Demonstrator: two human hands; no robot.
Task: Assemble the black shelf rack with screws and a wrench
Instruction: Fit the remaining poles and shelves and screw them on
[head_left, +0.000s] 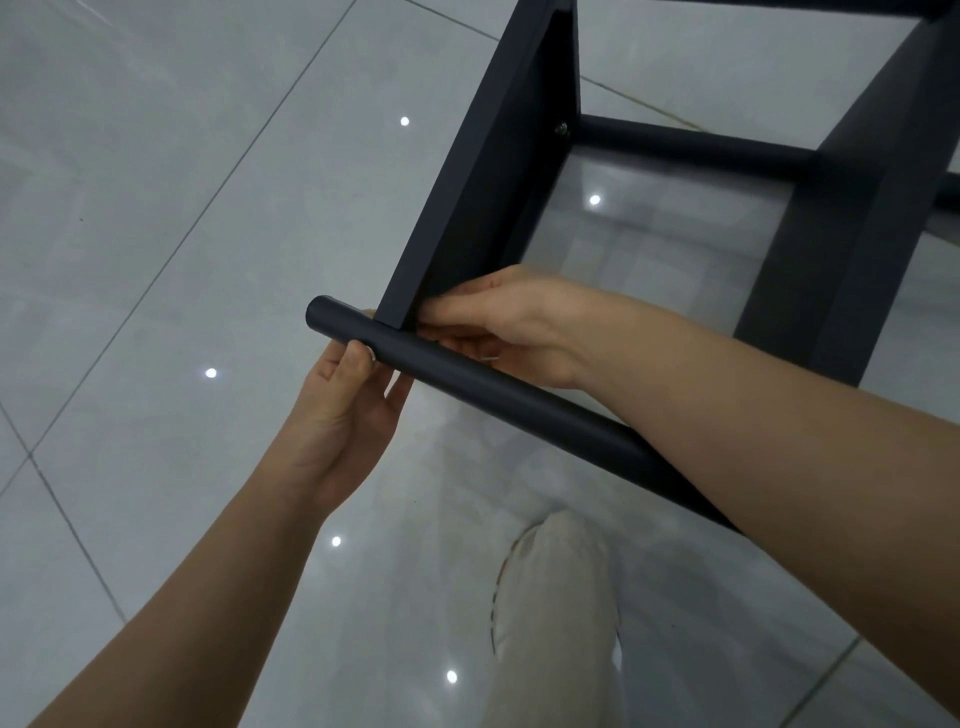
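Your left hand (340, 410) grips the black round metal tube (519, 400) close to its open end, thumb on top and fingers wrapped behind. It holds the tube across the near end of the black flat side panel (483, 208) of the shelf rack. Your right hand (506, 322) reaches over the tube with its fingers curled in at the inner corner where panel and tube meet. I cannot tell whether it pinches a screw there or only steadies the joint, because the fingertips are hidden.

Farther along the same panel, a second black crossbar (696, 143) is already fixed with a small silver screw (561, 128) and runs to the opposite black panel (857, 208). The rack stands on the glossy grey tiled floor (156, 208), with your knee in pale trousers (556, 597) below it. No wrench is in view.

The main risk is alignment. The tube is round and smooth, so it may roll in your left hand and turn its hole away from the panel's hole, and a screw started that way is likely to go in crooked. If you are holding a screw, it could slip out and skitter away across the shiny tile. Loosening either hand to look for the wrench would probably let the tube's unsupported far end swing down.
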